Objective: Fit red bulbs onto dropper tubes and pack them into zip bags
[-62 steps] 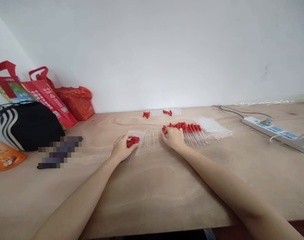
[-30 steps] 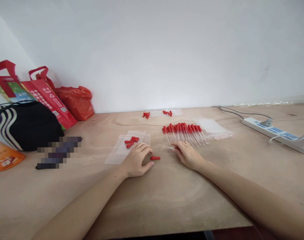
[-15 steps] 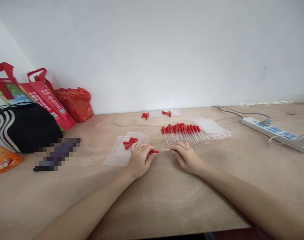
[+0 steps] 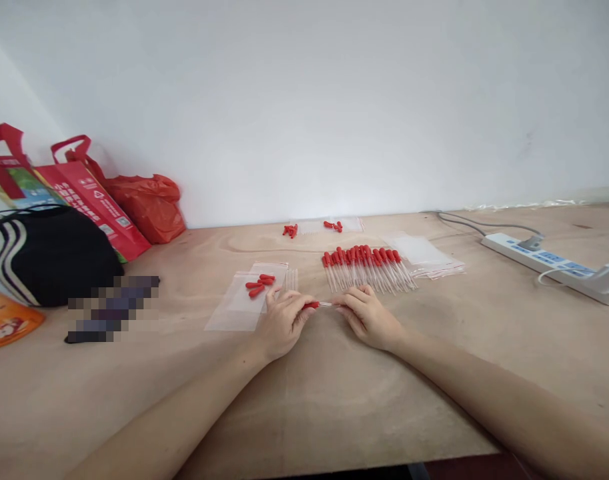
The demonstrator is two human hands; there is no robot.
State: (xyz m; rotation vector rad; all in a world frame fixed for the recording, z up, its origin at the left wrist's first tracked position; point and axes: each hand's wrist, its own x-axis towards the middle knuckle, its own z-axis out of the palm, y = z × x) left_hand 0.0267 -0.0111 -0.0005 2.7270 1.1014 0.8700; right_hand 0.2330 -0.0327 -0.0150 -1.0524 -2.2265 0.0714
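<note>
**Red bulb [image 4: 311, 305] and clear tube [image 4: 326, 304] end to end, one per hand, above the near-middle of the table [image 4: 334, 407]**

Left hand [image 4: 283, 325]: fingers and thumb closed on the bulb, mouth towards the right. Right hand [image 4: 371, 320]: small pinch on the tube, nearly level. Depth of tube inside bulb: cannot tell.

Risks, left to right, as judged:
- Loose bulbs [image 4: 255, 292] close to the left fingers; possible rolling off their clear bags [image 4: 234, 310] from a stray knuckle.
- Possible folding of the bulb's mouth, or a slip past its rim, from an off-line push.
- Possible bending or cracking of the thin tube from too hard a squeeze or a sideways load.
- Possible disordering of the capped tubes [image 4: 369, 267] from a lift of the right knuckles, close in front of them.

Counts, left to right:
- Orange packet [image 4: 11, 323]: one. Black bag [image 4: 69, 253]: one.
- Red plastic bag [image 4: 151, 207]: one.
- Loose bulbs: four visible. Clear bags beneath: apparently two, overlapping.
- Loose tubes [image 4: 291, 280]: about four, partly behind the left hand.
- In hand: one bulb, one tube.
- Capped tubes: roughly twenty, too overlapped for a sure count.
- Stacked bags [image 4: 424, 253]: several, number unclear.
- Power strip [image 4: 544, 263]: one.
</note>
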